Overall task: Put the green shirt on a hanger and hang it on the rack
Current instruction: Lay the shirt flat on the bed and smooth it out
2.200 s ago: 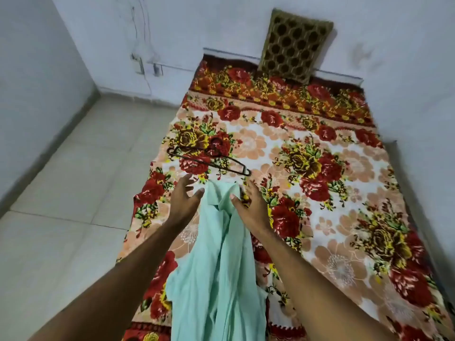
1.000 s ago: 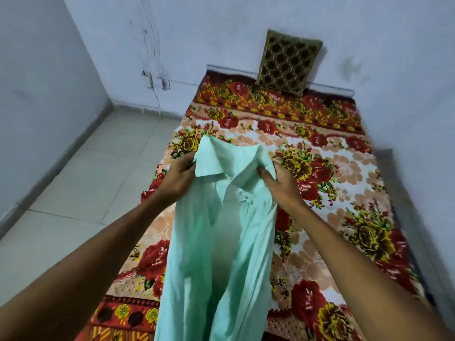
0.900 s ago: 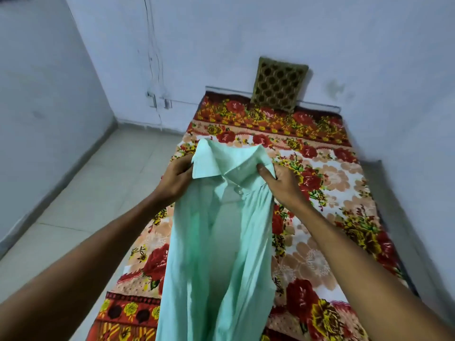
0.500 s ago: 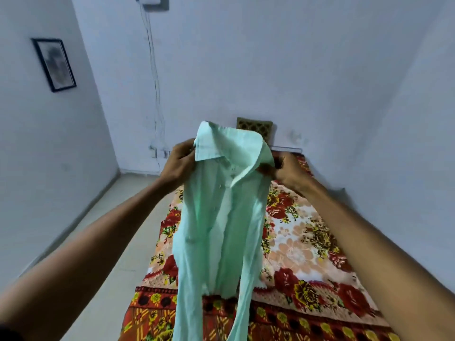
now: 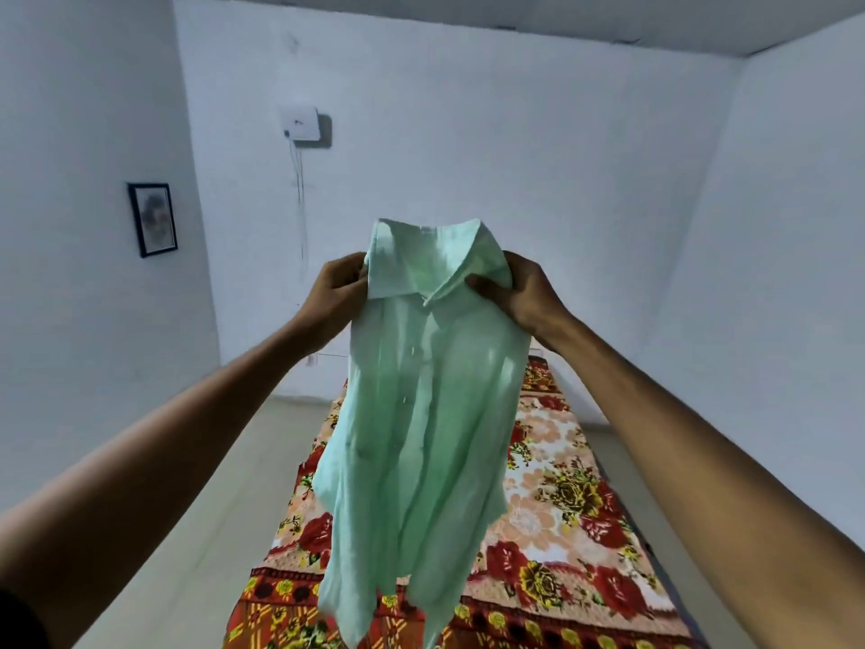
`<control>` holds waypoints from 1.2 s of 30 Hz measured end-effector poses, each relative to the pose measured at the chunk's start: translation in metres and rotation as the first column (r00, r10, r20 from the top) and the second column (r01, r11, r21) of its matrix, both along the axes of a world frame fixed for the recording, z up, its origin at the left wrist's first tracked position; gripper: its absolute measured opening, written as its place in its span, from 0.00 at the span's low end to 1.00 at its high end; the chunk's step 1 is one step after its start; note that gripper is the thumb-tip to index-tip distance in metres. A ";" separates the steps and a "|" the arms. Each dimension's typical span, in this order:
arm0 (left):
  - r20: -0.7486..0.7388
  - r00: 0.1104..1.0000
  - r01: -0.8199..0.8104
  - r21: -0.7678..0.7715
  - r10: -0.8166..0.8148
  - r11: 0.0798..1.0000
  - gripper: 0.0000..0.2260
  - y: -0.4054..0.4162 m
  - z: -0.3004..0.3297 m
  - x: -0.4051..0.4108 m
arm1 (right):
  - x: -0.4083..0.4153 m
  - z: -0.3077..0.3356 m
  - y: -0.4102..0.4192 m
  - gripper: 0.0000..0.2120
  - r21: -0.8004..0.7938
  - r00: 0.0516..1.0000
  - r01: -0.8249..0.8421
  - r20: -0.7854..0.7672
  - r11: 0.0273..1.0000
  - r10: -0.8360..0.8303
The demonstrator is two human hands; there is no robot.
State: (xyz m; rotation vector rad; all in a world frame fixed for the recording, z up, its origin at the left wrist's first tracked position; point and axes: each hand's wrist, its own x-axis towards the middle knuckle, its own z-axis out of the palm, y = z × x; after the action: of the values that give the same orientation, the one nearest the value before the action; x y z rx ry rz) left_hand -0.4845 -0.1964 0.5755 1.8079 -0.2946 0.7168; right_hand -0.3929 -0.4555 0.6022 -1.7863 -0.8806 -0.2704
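A: What is the room like?

B: Plain pale walls (image 5: 538, 180) on three sides and a pale tiled floor (image 5: 224, 498). A bed (image 5: 552, 522) runs lengthwise toward the far wall, covered by a floral bedspread (image 5: 566, 498) in red, yellow and cream with a dark patterned border at the near end.

A: And the green shirt?

B: The green shirt (image 5: 421, 414) hangs in the air above the bed's near half, collar up, button front facing the camera, its tails dangling over the near border of the bedspread.

A: How are the hands?

B: Both hands are raised in front of the far wall. The left hand (image 5: 339, 285) has its fingers curled round the collar's left side; the right hand (image 5: 522, 292) pinches the collar's right side with thumb in front.

A: What about the edges?

B: The bed's right edge lies near the right wall, with only a narrow strip between. Its left edge borders the open floor, which stretches to the left wall.

A: Anything on the walls?

B: A small dark-framed picture (image 5: 152, 219) hangs on the left wall. A white box (image 5: 302, 124) is mounted high on the far wall, with a thin cable (image 5: 299, 208) running down from it.
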 end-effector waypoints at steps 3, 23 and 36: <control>0.028 1.000 -0.003 -0.012 0.003 1.000 0.11 -0.018 0.007 -0.021 | -0.019 0.008 -0.011 0.13 -0.059 1.000 0.002 0.014 0.998 -0.001; -0.106 0.994 0.004 0.021 -0.002 1.000 0.11 -0.060 -0.086 -0.083 | -0.070 -0.097 -0.047 0.11 -0.016 0.978 0.081 -0.190 0.997 -0.083; -0.335 0.942 0.001 -0.037 -0.014 0.999 0.12 -0.014 -0.246 0.026 | 0.030 -0.239 -0.001 0.21 -0.241 0.913 0.172 -0.324 0.955 -0.246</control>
State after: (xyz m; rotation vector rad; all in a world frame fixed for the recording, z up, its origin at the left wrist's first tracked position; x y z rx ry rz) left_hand -0.4588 -0.2106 0.3296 1.8564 -0.0604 0.3944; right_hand -0.3624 -0.4570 0.3628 -2.0475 -0.4728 0.0100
